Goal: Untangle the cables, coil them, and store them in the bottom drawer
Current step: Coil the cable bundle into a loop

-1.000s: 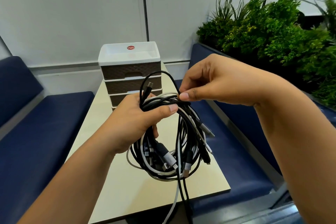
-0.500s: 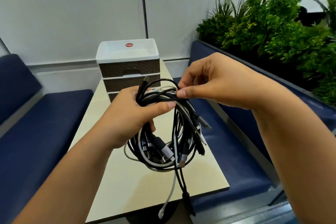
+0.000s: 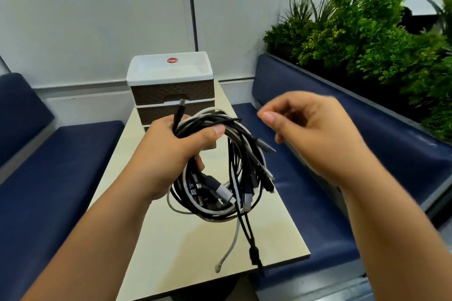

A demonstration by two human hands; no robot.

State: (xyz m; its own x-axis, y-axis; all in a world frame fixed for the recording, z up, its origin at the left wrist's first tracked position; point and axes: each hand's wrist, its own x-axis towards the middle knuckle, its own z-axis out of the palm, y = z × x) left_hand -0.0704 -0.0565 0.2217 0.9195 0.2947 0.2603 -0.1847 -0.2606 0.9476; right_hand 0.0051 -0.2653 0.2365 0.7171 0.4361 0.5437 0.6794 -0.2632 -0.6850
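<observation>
Since I need the tangle hanging free, my left hand (image 3: 168,154) grips the cable bundle (image 3: 220,178) above the table (image 3: 176,252) | right hand (image 3: 310,129) beside it, loosely curled, empty | drawer unit (image 3: 171,85) shut.

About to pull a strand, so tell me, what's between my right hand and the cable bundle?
Nothing; in the head view the right hand is apart from the cable bundle, which the left hand grips.
</observation>
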